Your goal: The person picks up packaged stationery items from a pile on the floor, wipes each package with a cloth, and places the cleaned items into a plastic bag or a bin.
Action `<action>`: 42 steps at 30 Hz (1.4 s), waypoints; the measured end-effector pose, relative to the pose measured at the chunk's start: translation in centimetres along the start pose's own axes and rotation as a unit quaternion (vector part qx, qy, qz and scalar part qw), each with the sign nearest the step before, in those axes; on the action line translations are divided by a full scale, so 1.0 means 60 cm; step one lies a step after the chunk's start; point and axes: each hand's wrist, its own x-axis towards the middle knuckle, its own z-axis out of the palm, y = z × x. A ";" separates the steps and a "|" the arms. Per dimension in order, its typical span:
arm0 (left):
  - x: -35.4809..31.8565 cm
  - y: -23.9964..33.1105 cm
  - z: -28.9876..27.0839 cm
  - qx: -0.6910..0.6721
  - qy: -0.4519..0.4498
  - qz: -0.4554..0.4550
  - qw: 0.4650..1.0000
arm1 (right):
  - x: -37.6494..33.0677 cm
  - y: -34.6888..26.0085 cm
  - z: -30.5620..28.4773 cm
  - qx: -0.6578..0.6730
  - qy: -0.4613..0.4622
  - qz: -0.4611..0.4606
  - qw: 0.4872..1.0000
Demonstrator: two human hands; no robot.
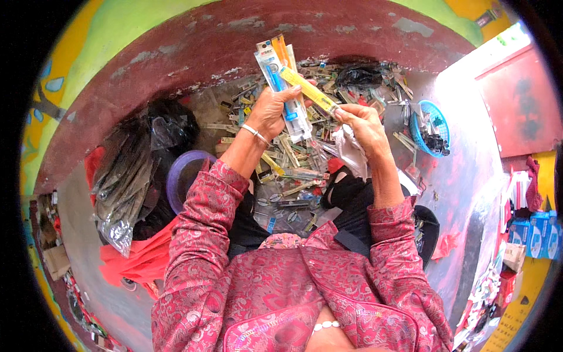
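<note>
Close together, both hands (268, 112) out front at a yellow strip (311, 92).

Grey floor (203, 110), bearing a dense scatter of slim packages (288, 151), blue openwork basket (423, 142), red material (141, 252).

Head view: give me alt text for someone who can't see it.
A bare left hand holds slim packets while the right hand grips the end of a yellow strip overlapping them. Many small items lie scattered beneath, between a black bag at left and a blue basket at right.
</note>
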 end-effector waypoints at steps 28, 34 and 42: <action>-0.008 0.002 -0.014 0.008 0.003 -0.103 0.995 | -0.049 -0.046 0.041 -0.412 0.007 -0.362 0.836; -0.015 -0.039 0.000 0.220 -0.082 -0.134 0.963 | -0.010 -0.064 0.045 -0.168 0.227 -0.444 0.850; -0.069 -0.050 0.075 0.377 -0.044 -0.262 0.887 | 0.048 -0.008 0.034 -0.317 0.361 -0.405 0.778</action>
